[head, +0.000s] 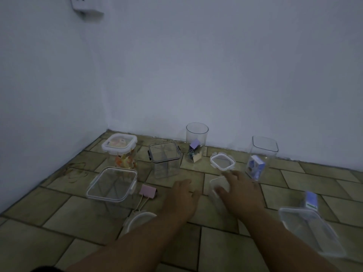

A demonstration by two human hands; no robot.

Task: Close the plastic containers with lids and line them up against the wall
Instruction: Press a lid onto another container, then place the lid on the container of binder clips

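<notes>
My right hand point(240, 190) lies with fingers spread over the right side of a small clear open container point(217, 184) on the floor, its fingertips close to a small white-rimmed lid point(222, 161). My left hand point(181, 199) hovers palm down just left of it and holds nothing. Near the wall stand a lidded container with orange contents point(118, 146), a black-rimmed lidded container point(164, 154), a round open jar with clips point(197, 134) and a tall open square container point(264, 146) with a blue box inside.
A large clear lidded container point(112, 184) stands at front left, with a pink binder clip point(147, 191) and a round lid point(140, 218) beside it. Another clear container point(308, 228) lies at front right with a blue box point(311, 200) behind it. Walls meet at the left corner.
</notes>
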